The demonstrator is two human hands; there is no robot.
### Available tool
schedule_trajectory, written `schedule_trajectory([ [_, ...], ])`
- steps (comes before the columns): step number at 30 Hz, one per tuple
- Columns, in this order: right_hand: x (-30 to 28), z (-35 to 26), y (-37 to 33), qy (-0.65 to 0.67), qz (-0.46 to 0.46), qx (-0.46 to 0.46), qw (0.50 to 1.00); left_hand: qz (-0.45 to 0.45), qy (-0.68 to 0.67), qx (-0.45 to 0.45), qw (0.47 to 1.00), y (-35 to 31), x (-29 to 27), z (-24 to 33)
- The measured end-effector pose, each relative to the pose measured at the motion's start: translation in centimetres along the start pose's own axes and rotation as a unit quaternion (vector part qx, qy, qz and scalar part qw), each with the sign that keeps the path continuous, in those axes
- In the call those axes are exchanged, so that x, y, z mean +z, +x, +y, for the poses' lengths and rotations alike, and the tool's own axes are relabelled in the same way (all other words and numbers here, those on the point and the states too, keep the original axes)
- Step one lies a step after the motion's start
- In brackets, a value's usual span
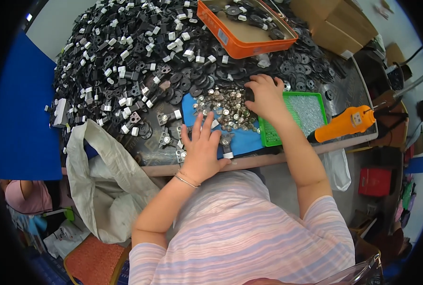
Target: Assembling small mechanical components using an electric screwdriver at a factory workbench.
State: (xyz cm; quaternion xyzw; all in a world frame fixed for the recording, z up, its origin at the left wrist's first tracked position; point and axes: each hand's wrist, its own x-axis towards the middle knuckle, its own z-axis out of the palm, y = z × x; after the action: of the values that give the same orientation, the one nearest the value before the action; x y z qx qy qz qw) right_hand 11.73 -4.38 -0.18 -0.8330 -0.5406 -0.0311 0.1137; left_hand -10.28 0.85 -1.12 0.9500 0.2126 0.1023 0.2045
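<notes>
My left hand point(201, 148) lies flat on a blue mat point(242, 138) near the table's front edge, fingers spread, holding nothing; a small black and white part point(227, 145) sits just beside its thumb. My right hand point(264, 96) reaches further back, fingers curled down onto a black round part at the far edge of a heap of small shiny metal discs point(224, 108) spread on the mat. What the fingers grip is hidden beneath them.
A huge pile of black and white plastic parts point(126, 61) covers the table behind. An orange tin point(249, 45) holds black discs. A green tray point(311, 111) with tiny screws and an orange electric screwdriver point(346, 123) lie right. A white sack point(104, 180) hangs left.
</notes>
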Motion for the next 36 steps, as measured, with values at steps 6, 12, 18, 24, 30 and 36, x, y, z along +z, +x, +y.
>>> schedule_trajectory([
  [6,-2.1,-1.4,-1.8,0.253,-0.069,-0.159,0.952,0.028,-0.03,-0.031,0.999,-1.2,1.0,0.4],
  [12,-1.9,-4.5,-6.1,0.159,-0.108,-0.176,0.965,0.051,-0.034,-0.024,0.998,-1.0,1.4,0.1],
  [18,-0.1,-6.0,-7.6,0.026,-0.038,-0.11,0.993,0.082,-0.028,-0.024,0.996,-1.4,1.9,0.2],
  [24,-2.0,-5.6,-7.4,0.145,-0.039,-0.139,0.979,0.089,-0.021,-0.032,0.995,-1.5,2.1,0.1],
  [30,-1.6,-5.3,-7.0,0.152,-0.123,-0.153,0.969,0.074,-0.023,-0.036,0.996,-1.5,1.7,0.2],
  [36,-1.1,-5.7,-7.1,0.146,-0.078,-0.1,0.981,0.076,-0.025,-0.032,0.996,-1.4,1.7,0.2],
])
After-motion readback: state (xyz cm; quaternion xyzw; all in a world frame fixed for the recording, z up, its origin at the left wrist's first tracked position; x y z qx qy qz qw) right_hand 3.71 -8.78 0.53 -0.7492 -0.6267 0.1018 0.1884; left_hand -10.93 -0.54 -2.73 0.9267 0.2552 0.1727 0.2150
